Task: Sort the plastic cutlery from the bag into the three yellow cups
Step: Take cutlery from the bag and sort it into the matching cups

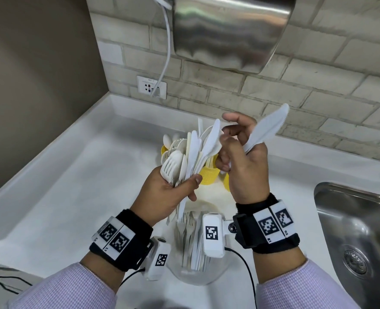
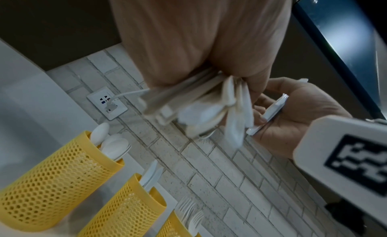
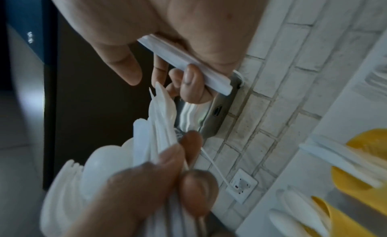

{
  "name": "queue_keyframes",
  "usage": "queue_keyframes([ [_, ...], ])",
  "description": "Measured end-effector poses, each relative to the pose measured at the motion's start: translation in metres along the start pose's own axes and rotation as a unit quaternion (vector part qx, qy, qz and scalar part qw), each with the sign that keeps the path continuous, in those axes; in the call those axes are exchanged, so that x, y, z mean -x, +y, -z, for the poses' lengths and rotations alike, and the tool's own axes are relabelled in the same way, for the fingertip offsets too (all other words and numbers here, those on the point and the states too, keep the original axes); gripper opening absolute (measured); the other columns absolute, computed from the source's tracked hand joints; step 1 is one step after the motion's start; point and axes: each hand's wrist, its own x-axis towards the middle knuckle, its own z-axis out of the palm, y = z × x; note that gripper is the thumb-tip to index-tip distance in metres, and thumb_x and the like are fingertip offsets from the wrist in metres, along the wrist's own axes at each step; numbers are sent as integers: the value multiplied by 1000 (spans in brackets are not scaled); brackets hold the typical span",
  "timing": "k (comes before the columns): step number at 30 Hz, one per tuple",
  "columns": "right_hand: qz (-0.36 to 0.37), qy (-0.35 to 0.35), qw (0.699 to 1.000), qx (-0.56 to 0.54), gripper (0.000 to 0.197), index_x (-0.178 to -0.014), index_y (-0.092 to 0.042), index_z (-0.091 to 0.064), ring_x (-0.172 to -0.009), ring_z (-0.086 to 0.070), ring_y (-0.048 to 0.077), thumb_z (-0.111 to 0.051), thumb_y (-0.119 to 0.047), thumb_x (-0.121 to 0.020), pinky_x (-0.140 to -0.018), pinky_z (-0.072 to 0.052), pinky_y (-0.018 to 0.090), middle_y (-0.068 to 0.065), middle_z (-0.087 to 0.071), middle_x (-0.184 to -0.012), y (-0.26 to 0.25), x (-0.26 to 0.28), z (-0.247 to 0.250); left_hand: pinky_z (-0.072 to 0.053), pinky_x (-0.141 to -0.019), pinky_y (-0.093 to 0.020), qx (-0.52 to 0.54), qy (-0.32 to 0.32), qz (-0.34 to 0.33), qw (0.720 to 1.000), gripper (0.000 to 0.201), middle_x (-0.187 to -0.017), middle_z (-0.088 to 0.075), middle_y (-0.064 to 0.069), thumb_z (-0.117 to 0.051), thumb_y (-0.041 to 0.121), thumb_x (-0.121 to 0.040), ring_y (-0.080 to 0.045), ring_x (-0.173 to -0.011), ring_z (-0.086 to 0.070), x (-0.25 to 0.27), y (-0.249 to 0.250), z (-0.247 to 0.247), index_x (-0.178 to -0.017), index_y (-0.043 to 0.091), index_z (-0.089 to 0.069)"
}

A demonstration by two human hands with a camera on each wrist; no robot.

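Observation:
My left hand grips a fanned bundle of white plastic cutlery with forks, spoons and knives mixed, held above the cups. My right hand holds one white knife in its curled lower fingers, blade up and to the right. Its thumb and forefinger reach to the knife tips of the bundle. Three yellow mesh cups stand in a row in the left wrist view: a spoon cup, a knife cup and a fork cup. The clear bag with more cutlery lies between my wrists.
A steel sink is sunk into the white counter at the right. A wall socket with a white cable and a steel wall unit sit on the brick wall behind the cups.

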Motion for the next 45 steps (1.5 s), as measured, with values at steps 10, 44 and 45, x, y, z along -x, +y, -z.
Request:
queue_keyframes([
  [10,52,27,984,169,8,-99,-23,-72,-69,-61,23,-68,-23,-93,-68,-49,34,2,-69,-84,13,-3,1,-57,-58,-40,4,-16,11,1000,10,-86,-70,-23,-72,15,-96,-30,-63,-68,3,0,-4,-96,5,-73],
  [44,121,-120,936,308,19,-109,-21,-77,-57,-58,3,-75,-12,-92,-63,-44,15,-23,-64,-66,-13,5,9,-44,-59,-14,-103,24,-12,994,28,-60,-61,18,-75,9,-92,-2,-57,-55,6,17,-3,-75,29,-63],
  [45,113,-129,933,317,18,-108,-21,-76,-55,-57,5,-75,-12,-92,-61,-43,15,-20,-62,-65,-14,3,12,-44,-58,-14,-105,23,-10,994,28,-59,-61,18,-75,10,-92,-2,-57,-55,6,17,-3,-75,28,-63],
])
